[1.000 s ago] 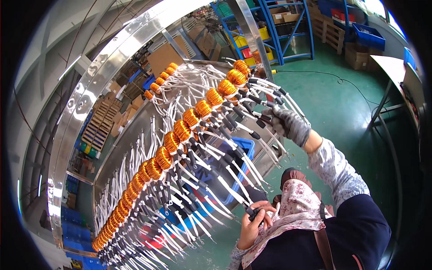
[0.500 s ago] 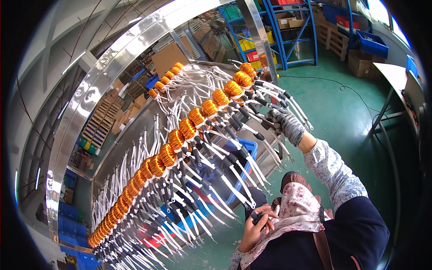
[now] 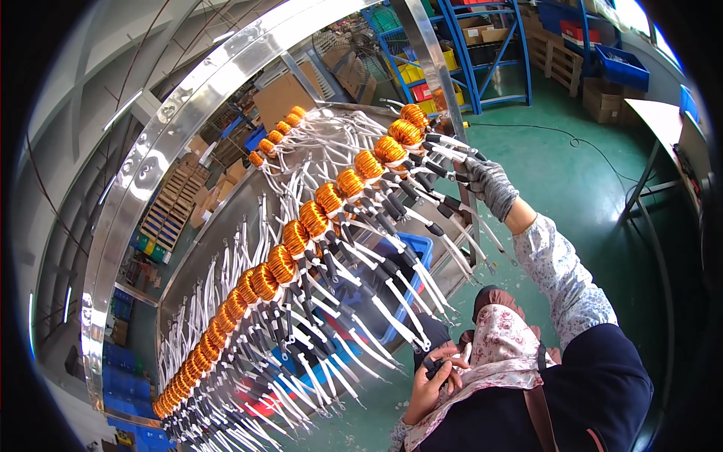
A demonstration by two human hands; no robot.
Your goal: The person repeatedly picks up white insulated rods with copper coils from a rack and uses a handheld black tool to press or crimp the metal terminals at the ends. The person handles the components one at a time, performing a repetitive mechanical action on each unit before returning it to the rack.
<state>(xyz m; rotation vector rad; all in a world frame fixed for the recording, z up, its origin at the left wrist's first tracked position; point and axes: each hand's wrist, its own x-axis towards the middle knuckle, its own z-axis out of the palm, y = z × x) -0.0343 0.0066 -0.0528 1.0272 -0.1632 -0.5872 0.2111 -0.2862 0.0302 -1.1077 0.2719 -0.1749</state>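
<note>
A long row of copper-wound ring coils runs diagonally across a metal rack. White leads with black sleeves and small metal end lugs hang off its near side. At the row's far right end, my right hand, in a grey striped glove, is closed around the ends of white leads from the last coils. Its fingertips are partly hidden. My left hand, with bare fingers showing, is low and close to my body. Small black sleeves are pinched between its fingers, apart from the row.
A shiny metal frame arches over the rack. Smaller coils lie behind the row. Below the leads sits a blue bin. Blue shelving stands at the far side, a table at the right; a cable crosses the green floor.
My right hand has shifted slightly right and closed around lead ends that stuck out past it before. My left hand keeps its hold on the black sleeves, nearly unmoved.
</note>
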